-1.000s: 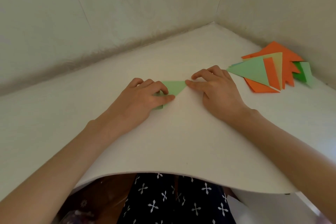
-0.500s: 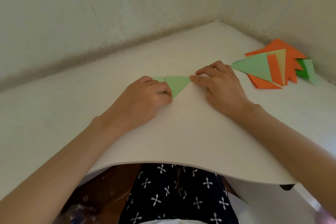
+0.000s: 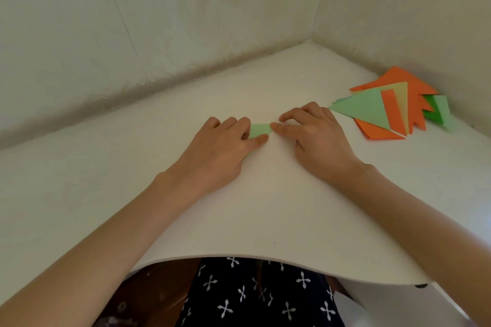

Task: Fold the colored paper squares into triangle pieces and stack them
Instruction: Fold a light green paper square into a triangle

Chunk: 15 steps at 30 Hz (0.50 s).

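Under left hand (image 3: 220, 151) fingers, green paper (image 3: 259, 129) touches right hand (image 3: 316, 138) fingertip.

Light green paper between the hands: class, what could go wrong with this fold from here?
1. The left hand covers most of the light green paper, so its edges could slip out of line unseen and the crease set crooked.
2. Only the thumb of the right hand touches its tip; the small piece could swivel there.
3. The pile of folded pieces lies fanned and loose; adding another may scatter it.
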Each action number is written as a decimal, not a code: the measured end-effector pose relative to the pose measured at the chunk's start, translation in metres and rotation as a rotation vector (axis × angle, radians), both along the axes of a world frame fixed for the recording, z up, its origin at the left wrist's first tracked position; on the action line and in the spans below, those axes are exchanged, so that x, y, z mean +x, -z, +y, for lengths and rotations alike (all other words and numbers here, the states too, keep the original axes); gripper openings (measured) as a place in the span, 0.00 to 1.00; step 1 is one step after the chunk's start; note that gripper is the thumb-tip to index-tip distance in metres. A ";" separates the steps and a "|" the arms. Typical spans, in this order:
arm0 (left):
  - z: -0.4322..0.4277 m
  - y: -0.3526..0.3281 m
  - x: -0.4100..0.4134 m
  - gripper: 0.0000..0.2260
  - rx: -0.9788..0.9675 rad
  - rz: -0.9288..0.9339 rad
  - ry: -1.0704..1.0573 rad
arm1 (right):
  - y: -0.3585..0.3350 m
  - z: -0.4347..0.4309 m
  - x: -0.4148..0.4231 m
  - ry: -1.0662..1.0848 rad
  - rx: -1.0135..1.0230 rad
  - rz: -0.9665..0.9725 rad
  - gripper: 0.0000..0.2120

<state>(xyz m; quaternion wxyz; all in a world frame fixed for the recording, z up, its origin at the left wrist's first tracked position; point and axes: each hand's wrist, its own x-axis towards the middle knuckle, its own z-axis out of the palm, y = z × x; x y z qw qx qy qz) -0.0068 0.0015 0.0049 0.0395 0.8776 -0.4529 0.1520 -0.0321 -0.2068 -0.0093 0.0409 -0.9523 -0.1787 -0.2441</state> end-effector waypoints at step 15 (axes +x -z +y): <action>0.029 0.004 -0.026 0.16 -0.151 -0.026 -0.079 | -0.009 0.004 -0.008 -0.062 -0.012 -0.011 0.19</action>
